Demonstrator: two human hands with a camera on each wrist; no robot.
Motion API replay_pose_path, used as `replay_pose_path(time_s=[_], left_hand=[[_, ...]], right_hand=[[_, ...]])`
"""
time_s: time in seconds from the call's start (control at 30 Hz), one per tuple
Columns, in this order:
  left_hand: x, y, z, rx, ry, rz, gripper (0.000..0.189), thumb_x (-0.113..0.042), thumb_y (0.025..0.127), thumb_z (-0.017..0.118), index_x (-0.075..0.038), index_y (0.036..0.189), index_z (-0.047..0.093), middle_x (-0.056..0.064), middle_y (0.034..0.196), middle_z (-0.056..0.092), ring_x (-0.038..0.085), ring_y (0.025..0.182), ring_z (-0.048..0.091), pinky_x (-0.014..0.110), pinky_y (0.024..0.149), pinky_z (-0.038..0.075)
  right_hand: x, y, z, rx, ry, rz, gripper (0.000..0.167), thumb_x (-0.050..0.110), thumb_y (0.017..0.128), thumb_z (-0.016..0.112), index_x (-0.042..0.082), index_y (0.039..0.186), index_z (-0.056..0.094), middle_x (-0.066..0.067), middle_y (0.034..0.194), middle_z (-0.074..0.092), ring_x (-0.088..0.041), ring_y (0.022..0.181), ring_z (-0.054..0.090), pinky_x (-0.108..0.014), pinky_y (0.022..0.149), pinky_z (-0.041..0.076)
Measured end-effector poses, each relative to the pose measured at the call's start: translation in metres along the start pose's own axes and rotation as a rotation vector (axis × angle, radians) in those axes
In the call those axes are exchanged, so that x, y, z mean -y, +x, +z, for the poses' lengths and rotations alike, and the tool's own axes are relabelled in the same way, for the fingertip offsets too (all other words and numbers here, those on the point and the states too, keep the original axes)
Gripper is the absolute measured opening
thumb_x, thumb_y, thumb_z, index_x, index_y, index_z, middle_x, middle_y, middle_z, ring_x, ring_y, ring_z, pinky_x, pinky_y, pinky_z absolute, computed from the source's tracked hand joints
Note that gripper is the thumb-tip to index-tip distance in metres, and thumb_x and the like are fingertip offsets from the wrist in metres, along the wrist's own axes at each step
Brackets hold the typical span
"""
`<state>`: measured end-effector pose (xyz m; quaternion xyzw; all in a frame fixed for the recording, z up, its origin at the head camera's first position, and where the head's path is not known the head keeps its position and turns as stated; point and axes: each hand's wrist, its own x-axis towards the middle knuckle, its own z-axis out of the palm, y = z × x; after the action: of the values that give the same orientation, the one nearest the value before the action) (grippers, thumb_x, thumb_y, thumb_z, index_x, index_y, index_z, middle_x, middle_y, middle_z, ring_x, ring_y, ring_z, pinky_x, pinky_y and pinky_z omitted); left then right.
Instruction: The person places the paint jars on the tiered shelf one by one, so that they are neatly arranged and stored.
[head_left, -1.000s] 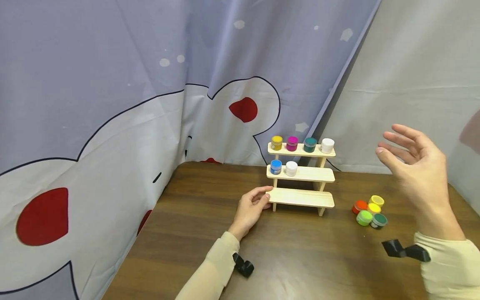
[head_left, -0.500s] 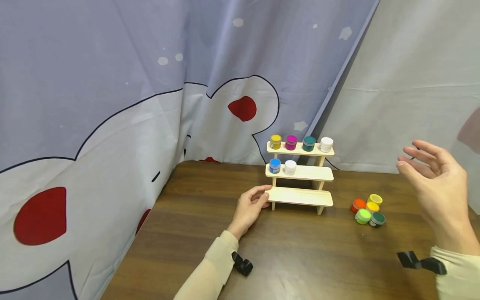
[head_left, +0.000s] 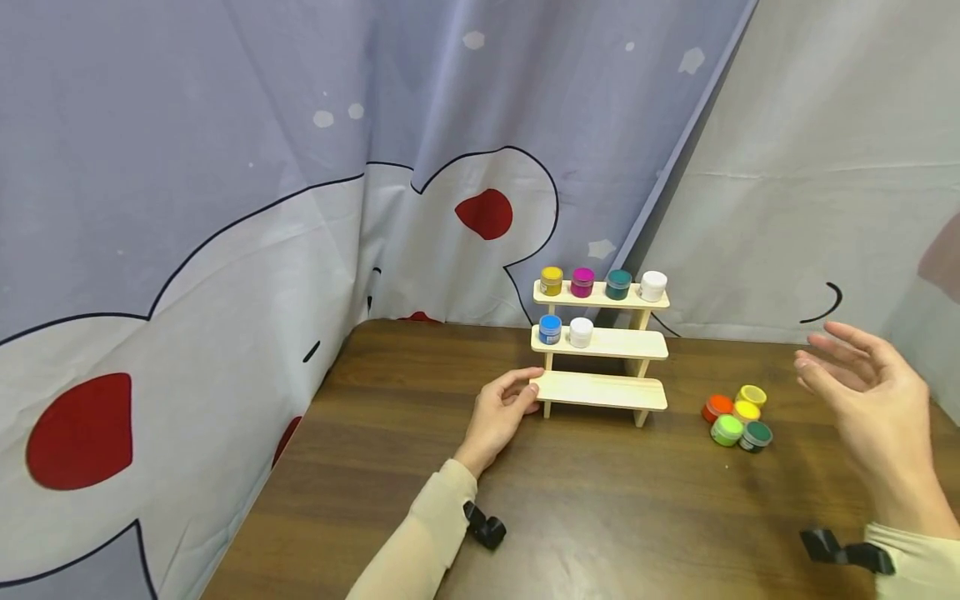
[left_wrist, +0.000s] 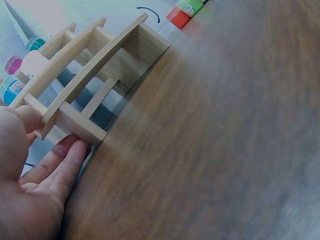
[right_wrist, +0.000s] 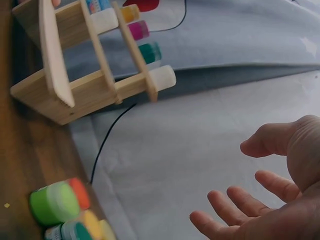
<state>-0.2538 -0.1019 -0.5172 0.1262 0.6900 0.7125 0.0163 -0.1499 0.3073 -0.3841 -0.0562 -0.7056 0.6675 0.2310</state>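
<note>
Fingers of the left hand [head_left: 491, 427] are bent round the left end of the rack [head_left: 626, 343], thumb on top, gripping its bottom tier [head_left: 600, 391]. Those of the right hand [head_left: 873, 404] are spread and slightly bent, holding nothing, up to the right of the loose jars.

Judging by how things lie, the filling of the rack is about half done. Its top tier [head_left: 592, 300] carries four in a row: mustard jar [head_left: 551, 282], magenta jar [head_left: 582, 283], teal jar [head_left: 618, 285], white jar [head_left: 653, 287]. On the middle tier, the blue jar [head_left: 550, 329] and second white jar [head_left: 581, 332] stand at the left, with room beside them; none stands on the bottom tier.

Five seem left to place, clustered on the tabletop [head_left: 600, 508] right of the rack: red jar [head_left: 717, 407], lime jar [head_left: 727, 431], dark green jar [head_left: 756, 437] and two yellow ones.
</note>
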Motion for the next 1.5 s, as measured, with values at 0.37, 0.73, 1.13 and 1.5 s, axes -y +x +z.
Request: replay_pose_path(time_s=[0.37, 0.73, 1.13, 1.5], left_hand=[[0.001, 0.000, 0.000, -0.002, 0.005, 0.001, 0.028, -0.012, 0.112, 0.069, -0.012, 0.139, 0.078, 0.014, 0.135, 0.076, 0.021, 0.112, 0.078, 0.036, 0.098, 0.068], [-0.001, -0.001, 0.000, -0.004, 0.012, -0.013, 0.028, -0.012, 0.112, 0.069, -0.016, 0.139, 0.078, 0.011, 0.138, 0.075, 0.021, 0.116, 0.078, 0.034, 0.098, 0.068], [-0.002, -0.001, 0.000, -0.009, 0.027, -0.022, 0.028, -0.015, 0.113, 0.069, -0.017, 0.139, 0.078, 0.011, 0.137, 0.076, 0.022, 0.115, 0.078, 0.034, 0.098, 0.068], [-0.001, 0.000, 0.000, -0.010, 0.027, -0.021, 0.028, -0.014, 0.113, 0.069, -0.017, 0.139, 0.078, 0.010, 0.137, 0.076, 0.022, 0.116, 0.078, 0.034, 0.098, 0.068]], right_hand=[[-0.039, -0.009, -0.013, 0.058, 0.001, 0.037, 0.053, -0.005, 0.099, 0.080, 0.026, 0.140, 0.068, 0.020, 0.122, 0.074, 0.008, 0.100, 0.074, -0.012, 0.076, 0.064], [-0.067, -0.013, -0.017, 0.093, 0.017, 0.106, 0.047, -0.006, 0.099, 0.080, 0.026, 0.131, 0.069, 0.020, 0.114, 0.075, 0.007, 0.097, 0.075, -0.016, 0.074, 0.066], [-0.091, -0.015, -0.025, 0.169, -0.319, 0.170, 0.041, 0.019, 0.101, 0.087, 0.029, 0.131, 0.062, 0.034, 0.107, 0.066, 0.015, 0.092, 0.068, -0.013, 0.074, 0.063], [-0.103, -0.015, -0.024, 0.259, -0.581, 0.158, 0.061, 0.028, 0.104, 0.083, -0.009, 0.142, 0.052, 0.005, 0.115, 0.069, 0.015, 0.091, 0.059, -0.010, 0.072, 0.056]])
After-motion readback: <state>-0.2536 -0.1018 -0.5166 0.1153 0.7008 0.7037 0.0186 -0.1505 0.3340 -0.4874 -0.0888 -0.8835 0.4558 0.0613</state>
